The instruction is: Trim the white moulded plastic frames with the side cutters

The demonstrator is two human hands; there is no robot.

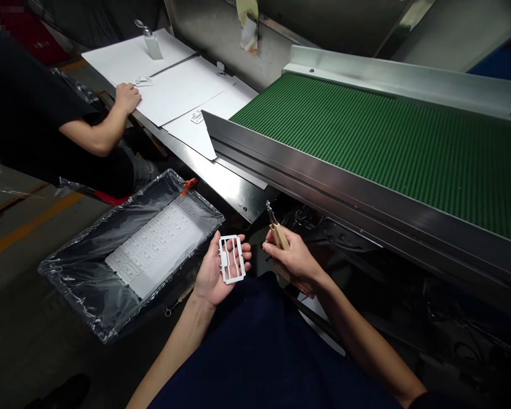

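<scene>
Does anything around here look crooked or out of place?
The white sheets on the metal table look askew: their edges sit at uneven angles. Behind them, a ragged yellow-and-white scrap on the metal panel looks untidy.

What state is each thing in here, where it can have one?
Left hand, palm up, holding the frame
Frame, broad side toward the camera
Right hand, closed around the pliers
Pliers, held tip outward; jaw opening unclear
Bin, open, plastic-lined, holding parts in rows
Sheets, lying flat
Bottle, standing
Belt, moving or stopped unclear
</scene>
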